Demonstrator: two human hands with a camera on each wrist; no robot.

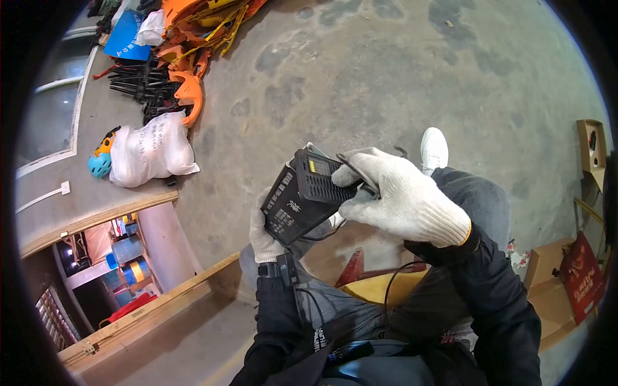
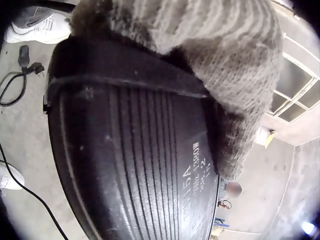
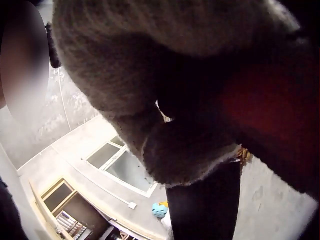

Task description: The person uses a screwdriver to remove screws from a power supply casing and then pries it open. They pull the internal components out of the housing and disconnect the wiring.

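Note:
A black ribbed box (image 1: 302, 196) with a vented top, a small yellow display and a white label is held up over my lap in the head view. My left hand (image 1: 262, 239), in a white knit glove, grips its lower end from beneath. My gloved right hand (image 1: 402, 199) wraps round its upper right end, fingers curled over the top edge. In the left wrist view the box (image 2: 135, 165) fills the frame, its printed rating visible, with the glove (image 2: 230, 65) lying over its top right. The right wrist view shows mostly glove (image 3: 150, 65) and a dark edge (image 3: 202, 205) below it.
Bare concrete floor lies ahead. A white sack (image 1: 153, 151), a blue helmet (image 1: 100, 162), black rods (image 1: 138, 80) and orange plastic parts (image 1: 193, 38) are piled far left. Cardboard boxes (image 1: 553, 276) stand at right. A wooden ledge (image 1: 148, 302) runs lower left. A black cable (image 2: 15, 87) trails on the floor.

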